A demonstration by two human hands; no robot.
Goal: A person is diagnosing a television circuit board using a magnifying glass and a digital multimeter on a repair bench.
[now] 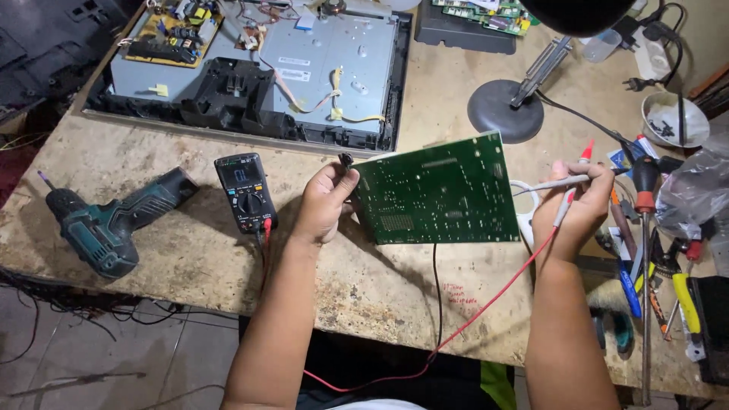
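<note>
Near the bench's (pixel 190 258) left front edge I see a teal cordless drill (pixel 106 224) lying on its side, then a black multimeter (pixel 245 191) with red and black leads running off the front edge. My left hand (pixel 323 203) is clenched on the left edge of a green circuit board (pixel 434 191), holding it tilted above the bench's middle. My right hand (pixel 579 205) grips two test probes (pixel 566 182) just beside the board's right edge. At the back right corner, a white bowl (pixel 674 119) holds small dark parts I cannot identify.
</note>
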